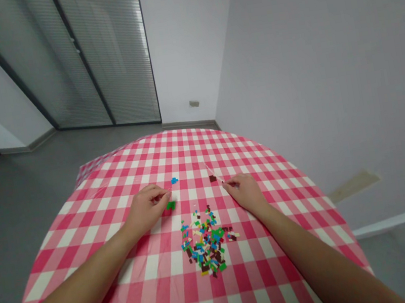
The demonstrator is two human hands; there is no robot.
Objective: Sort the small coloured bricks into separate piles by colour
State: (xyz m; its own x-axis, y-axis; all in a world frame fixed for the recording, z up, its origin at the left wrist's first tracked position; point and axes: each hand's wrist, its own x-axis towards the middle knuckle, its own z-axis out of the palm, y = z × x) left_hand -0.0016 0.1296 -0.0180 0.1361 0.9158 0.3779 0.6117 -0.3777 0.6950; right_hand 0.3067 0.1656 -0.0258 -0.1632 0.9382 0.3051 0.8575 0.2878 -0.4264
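My left hand (pixel 150 206) rests over the cloth with thumb and fingers pinched together; what they hold, if anything, is too small to make out. Close by its fingertips lie a green brick cluster (pixel 171 205) and, farther back, a blue brick cluster (pixel 174 180). On the other side, my right hand (pixel 246 191) is closed in a pinch, with a small dark brick (pixel 223 183) at its fingertips. A dark brown brick cluster (pixel 212 178) sits just left of that hand. Between my forearms spreads a loose pile of small toy bricks (pixel 205 245), mostly green, blue, white and brown.
A red-and-white checked tablecloth (pixel 151 292) covers the round-edged table. Beyond the far edge are grey floor (pixel 82 145) and a glass partition with blinds (pixel 114 58). A plain wall (pixel 329 75) rises on the right, near the table.
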